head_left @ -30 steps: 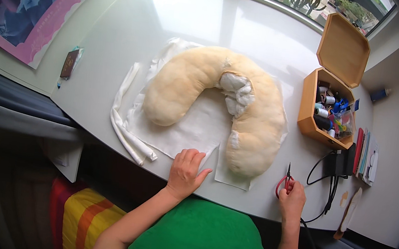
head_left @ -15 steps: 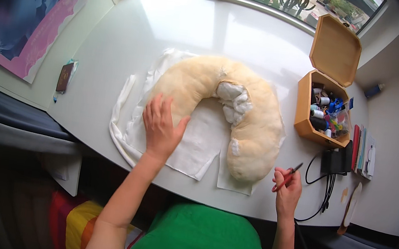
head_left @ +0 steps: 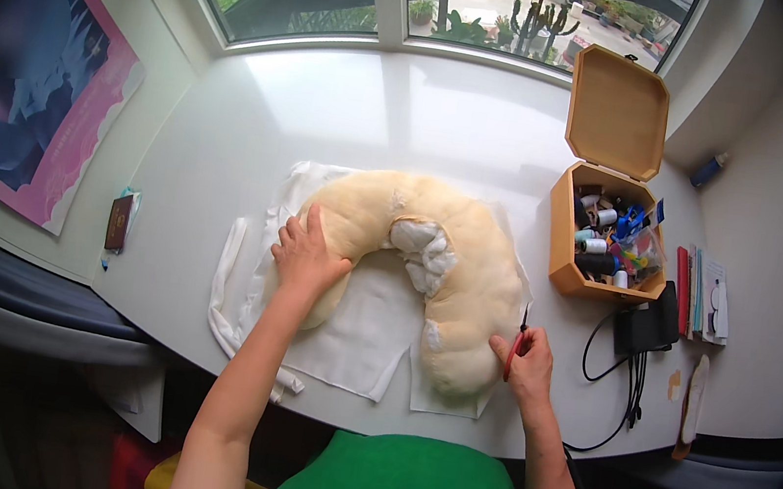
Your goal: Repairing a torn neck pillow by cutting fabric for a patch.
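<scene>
A cream U-shaped pillow (head_left: pixel 484 257) lies on the table, its curve toward the window. White stuffing (head_left: pixel 425 254) bulges from an opening along its inner edge, and a smaller white patch shows lower on the right arm. My left hand (head_left: pixel 304 255) rests open on the pillow's left arm, fingers spread. In my right hand (head_left: pixel 531 367) is a pair of small scissors (head_left: pixel 514 348) with red handles, dark tips pointing away from me. That hand is beside the lower right end of the pillow, thumb at its edge. White cloth (head_left: pixel 353 348) is spread under the pillow.
A wooden sewing box (head_left: pixel 565 238) stands lid-up at right, full of thread spools. Near it are a black adapter with cables (head_left: pixel 647 330), upright booklets (head_left: pixel 701 295) and a blue bottle (head_left: pixel 708 169). A dark red booklet (head_left: pixel 121 221) lies at far left. The window (head_left: pixel 393 7) borders the table.
My right hand has moved left to the pillow's edge, and the scissors have turned more upright. My left hand still lies on the pillow. The whole view has shifted, showing more window.
</scene>
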`<state>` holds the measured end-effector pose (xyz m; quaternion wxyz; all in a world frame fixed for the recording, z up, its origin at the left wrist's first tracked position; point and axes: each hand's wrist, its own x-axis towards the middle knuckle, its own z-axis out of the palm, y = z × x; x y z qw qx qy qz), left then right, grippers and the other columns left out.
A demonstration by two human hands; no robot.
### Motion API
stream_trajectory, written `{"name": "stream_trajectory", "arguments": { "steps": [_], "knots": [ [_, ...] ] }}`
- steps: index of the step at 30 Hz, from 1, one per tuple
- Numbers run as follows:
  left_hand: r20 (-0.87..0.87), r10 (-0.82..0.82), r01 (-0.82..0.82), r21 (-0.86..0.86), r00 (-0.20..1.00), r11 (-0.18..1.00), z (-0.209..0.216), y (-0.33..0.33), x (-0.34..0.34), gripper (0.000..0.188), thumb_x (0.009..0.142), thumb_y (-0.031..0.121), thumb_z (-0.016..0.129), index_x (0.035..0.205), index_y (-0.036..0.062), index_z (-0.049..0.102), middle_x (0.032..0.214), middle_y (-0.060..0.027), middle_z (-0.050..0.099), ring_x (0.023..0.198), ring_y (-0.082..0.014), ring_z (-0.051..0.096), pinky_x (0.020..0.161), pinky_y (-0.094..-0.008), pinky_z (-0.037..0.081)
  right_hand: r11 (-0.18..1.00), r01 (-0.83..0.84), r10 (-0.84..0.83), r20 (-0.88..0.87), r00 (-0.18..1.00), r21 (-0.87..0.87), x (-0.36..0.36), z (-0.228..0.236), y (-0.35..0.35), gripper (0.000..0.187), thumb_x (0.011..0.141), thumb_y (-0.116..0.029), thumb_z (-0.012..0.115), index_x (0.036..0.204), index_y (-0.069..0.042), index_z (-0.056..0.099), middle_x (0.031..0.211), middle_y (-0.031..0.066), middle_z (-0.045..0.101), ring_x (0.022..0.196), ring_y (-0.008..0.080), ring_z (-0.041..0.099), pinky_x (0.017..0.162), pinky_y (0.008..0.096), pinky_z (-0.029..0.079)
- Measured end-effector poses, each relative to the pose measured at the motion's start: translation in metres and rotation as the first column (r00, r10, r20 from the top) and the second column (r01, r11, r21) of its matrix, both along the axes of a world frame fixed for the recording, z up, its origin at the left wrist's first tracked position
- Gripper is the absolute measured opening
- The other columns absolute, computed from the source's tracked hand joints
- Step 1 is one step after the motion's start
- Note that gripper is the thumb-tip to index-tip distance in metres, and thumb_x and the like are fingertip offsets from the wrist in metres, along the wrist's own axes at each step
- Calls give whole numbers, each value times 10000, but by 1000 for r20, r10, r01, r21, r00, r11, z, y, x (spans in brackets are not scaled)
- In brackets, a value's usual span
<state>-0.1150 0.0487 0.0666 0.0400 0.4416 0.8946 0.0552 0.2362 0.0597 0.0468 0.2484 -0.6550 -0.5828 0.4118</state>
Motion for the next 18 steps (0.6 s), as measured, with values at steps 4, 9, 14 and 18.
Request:
{"name": "stream_trajectory", "arguments": {
  "steps": [4,9,14,18],
  "knots": [
    [-14,-8,10,133,1000,991,-1,-1,-6,809,643,337,784,1333,110,429,1174,-157,527,1118,-338,530,915,-484,436,999,-32,37,-186,982,27,-6,16,2,372,783,-243,815,864,-42,513,718,25,576,667,113,525,633,278,454],
    [-96,-94,125,408,991,905,28,-9,-8,622,611,234,754,1167,91,515,1031,-132,598,979,-333,594,868,-441,456,1000,22,-12,-374,927,22,-5,36,0,321,801,-157,792,862,-65,491,756,-19,527,675,71,482,619,234,424],
    [-1,-107,93,498,994,862,88,5,-6,546,652,204,734,1136,66,524,1048,-156,625,977,-370,611,855,-453,493,994,67,2,-619,786,89,-4,65,16,254,892,-83,712,942,-78,463,923,-18,511,791,54,487,715,204,419],
    [161,-87,-1,478,983,878,110,52,-4,521,677,232,726,1133,73,530,1013,-167,656,947,-372,638,835,-454,509,971,155,1,-648,762,183,-8,61,50,239,914,-82,697,935,-77,459,937,-16,515,844,57,494,801,201,410]
  ]
}}
